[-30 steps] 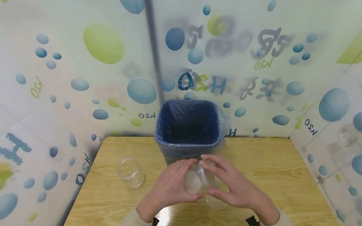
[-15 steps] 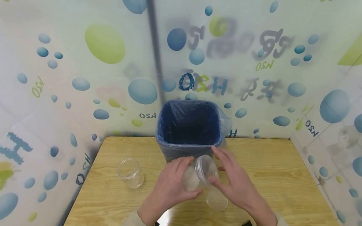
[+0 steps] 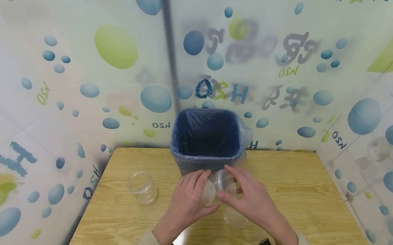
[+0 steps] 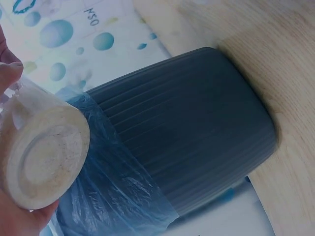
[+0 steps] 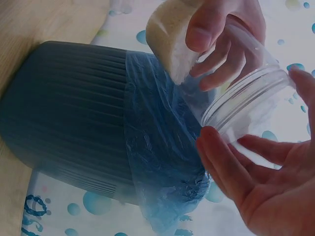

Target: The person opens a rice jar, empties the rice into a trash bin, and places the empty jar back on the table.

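Cream fill [image 5: 167, 39] sits in the jar [image 3: 208, 194], apparently not yet emptied. My left fingers [image 3: 197, 182] grip its body; my right fingers [image 5: 221, 162] pinch a threaded rim [image 5: 248, 96]; bin [image 4: 182, 123] beyond.

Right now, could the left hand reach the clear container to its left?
Probably, once freed: only tabletop shows between the left hand and the clear container, but the hand grips a tilted jar.

One left hand [image 3: 189, 196] plus one right hand [image 3: 255, 197], one jar of pale stuff [image 3: 208, 192] between them, one clear jar [image 3: 145, 193] near the table's [image 3: 288, 192] left edge, one clear round thingy [image 3: 236, 218], one bin [image 4: 187, 113] by the back edge, one blue liner [image 3: 246, 133] lol.
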The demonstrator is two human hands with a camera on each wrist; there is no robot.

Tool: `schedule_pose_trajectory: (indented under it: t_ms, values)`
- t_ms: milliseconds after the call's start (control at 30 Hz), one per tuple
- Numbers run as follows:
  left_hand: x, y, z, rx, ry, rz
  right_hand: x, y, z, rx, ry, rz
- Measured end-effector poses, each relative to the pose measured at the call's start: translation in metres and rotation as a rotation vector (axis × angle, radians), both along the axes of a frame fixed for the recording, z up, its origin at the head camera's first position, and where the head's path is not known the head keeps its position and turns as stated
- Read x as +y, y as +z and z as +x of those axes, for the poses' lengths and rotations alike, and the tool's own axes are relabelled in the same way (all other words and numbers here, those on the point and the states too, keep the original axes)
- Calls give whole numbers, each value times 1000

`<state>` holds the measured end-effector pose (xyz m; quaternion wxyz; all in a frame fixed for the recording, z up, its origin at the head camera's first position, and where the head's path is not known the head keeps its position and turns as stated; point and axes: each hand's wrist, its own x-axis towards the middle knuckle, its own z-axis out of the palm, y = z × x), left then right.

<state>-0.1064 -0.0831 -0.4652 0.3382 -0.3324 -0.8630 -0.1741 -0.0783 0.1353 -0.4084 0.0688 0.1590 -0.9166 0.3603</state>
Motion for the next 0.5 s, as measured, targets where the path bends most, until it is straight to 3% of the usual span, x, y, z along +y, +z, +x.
schedule_pose_trajectory:
  t_ms: [333, 500]
  values:
    - [-3, 1, -1, -8, -12, 38, 12, -3, -5, 153, 204, 4]
    - [-4, 2, 0, -28, -13, 25, 18, -3, -8, 155, 284, -4]
